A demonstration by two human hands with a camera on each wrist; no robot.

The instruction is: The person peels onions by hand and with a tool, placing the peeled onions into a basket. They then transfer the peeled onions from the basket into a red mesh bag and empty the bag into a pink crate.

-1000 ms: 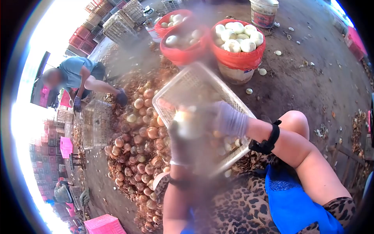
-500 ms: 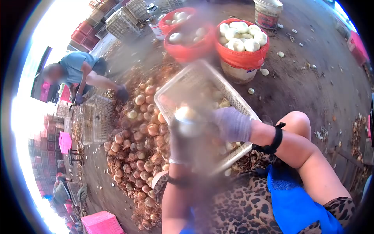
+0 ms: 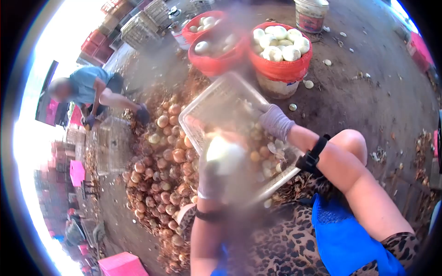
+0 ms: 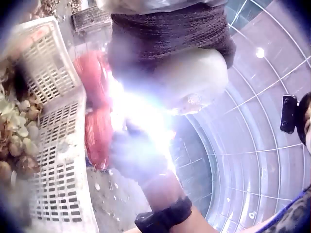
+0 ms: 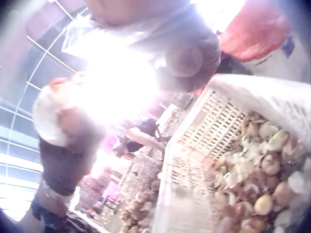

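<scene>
In the head view, the gloved left hand [image 3: 212, 179] grips a pale, peeled onion [image 3: 226, 151] above the near side of a white crate [image 3: 283, 115]. That onion [image 4: 199, 77] also shows under the left hand [image 4: 170, 36] in the left wrist view. Apart from it, the gloved right hand [image 3: 276, 122] is over the crate's right rim; glare and blur hide its fingertips and anything between them. The right wrist view has the right hand [image 5: 187, 53] at the top and the left hand [image 5: 68, 155] with the onion [image 5: 48, 116] at the left.
Brown onions [image 3: 161, 184] lie heaped left of the crate. Beyond it stand red-lined buckets [image 3: 283, 69] of peeled onions. Another person [image 3: 94, 87] bends beside a second crate [image 3: 113, 145] at the left. A pink crate [image 3: 122, 265] is at the bottom left.
The right hand has moved away from the left hand and up toward the crate's far right rim. The left hand still grips the onion. The head view has shifted slightly.
</scene>
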